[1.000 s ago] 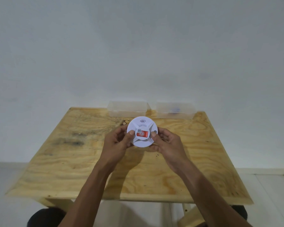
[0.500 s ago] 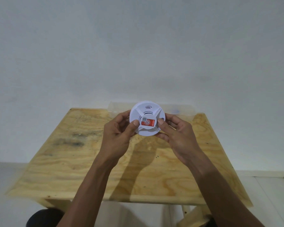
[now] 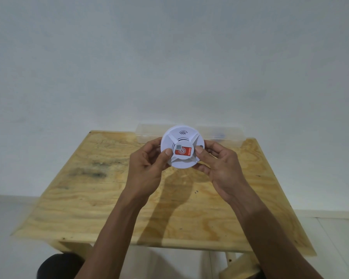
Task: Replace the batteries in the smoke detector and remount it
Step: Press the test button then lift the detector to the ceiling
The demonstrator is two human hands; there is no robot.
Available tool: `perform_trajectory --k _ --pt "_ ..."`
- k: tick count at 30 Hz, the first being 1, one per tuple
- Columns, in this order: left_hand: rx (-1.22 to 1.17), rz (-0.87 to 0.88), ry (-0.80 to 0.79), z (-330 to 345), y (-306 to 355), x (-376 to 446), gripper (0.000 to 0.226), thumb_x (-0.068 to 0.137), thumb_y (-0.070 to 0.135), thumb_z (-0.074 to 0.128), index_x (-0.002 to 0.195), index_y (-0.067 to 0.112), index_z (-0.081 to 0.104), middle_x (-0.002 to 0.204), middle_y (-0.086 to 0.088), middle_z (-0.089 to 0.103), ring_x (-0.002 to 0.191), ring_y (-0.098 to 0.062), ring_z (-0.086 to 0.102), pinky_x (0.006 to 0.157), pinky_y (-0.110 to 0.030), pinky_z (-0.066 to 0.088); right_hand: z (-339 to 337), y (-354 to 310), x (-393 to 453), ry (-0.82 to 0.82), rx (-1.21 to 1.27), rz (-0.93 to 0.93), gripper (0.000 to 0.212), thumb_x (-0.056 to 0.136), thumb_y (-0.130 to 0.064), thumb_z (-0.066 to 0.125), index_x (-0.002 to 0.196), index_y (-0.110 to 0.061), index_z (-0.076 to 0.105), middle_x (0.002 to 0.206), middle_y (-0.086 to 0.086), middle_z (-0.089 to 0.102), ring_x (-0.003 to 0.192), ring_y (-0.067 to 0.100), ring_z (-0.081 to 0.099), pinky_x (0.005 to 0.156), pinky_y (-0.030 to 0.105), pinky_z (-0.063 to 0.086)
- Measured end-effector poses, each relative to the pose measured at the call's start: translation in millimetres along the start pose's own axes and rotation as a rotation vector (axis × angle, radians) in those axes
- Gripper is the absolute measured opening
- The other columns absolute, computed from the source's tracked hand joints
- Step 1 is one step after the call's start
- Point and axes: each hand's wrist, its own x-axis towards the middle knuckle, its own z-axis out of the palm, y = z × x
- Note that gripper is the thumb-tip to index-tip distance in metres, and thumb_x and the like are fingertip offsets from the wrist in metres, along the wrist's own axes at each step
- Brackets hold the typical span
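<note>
A round white smoke detector [image 3: 182, 137] with a red label and a small QR sticker at its centre faces me, lifted above the far half of the wooden table [image 3: 89, 198]. My left hand [image 3: 147, 168] grips its left edge with the thumb on the front face. My right hand [image 3: 220, 168] grips the right edge, thumb pressed beside the red label. The detector's back side is hidden from me.
Two clear plastic boxes stand along the table's far edge against the white wall: the left box [image 3: 145, 133] and the right box [image 3: 226, 134], which holds something small and blue. Both are partly hidden behind the detector.
Both hands have raised the detector up and away from the tabletop, so it now overlaps the boxes at the back. The grip is unchanged.
</note>
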Motion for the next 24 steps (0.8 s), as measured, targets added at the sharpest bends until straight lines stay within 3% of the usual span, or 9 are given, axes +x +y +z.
perform_trajectory --k 9,24 --pt "0.030 -0.004 0.013 -3.0 0.6 -1.0 0.025 0.094 0.008 0.065 0.117 0.019 0.068 0.105 -0.005 0.079 0.099 -0.025 0.076 0.085 -0.041 0.061 2.6 -0.7 0.6 0.013 0.005 0.026 0.025 0.089 -0.005 0.067 0.113 0.002 0.068 0.103 0.018 0.075 0.100 0.037 0.072 0.083 0.045 0.061" --pt "0.017 -0.014 0.021 -2.7 4.6 -3.3 0.025 0.094 0.005 0.064 0.111 0.022 0.069 0.102 -0.003 0.080 0.096 -0.023 0.076 0.080 -0.035 0.062 3.3 -4.1 1.0 0.010 0.004 0.048 0.021 0.088 -0.005 0.068 0.108 -0.001 0.071 0.102 0.018 0.076 0.098 0.034 0.073 0.078 0.040 0.061"
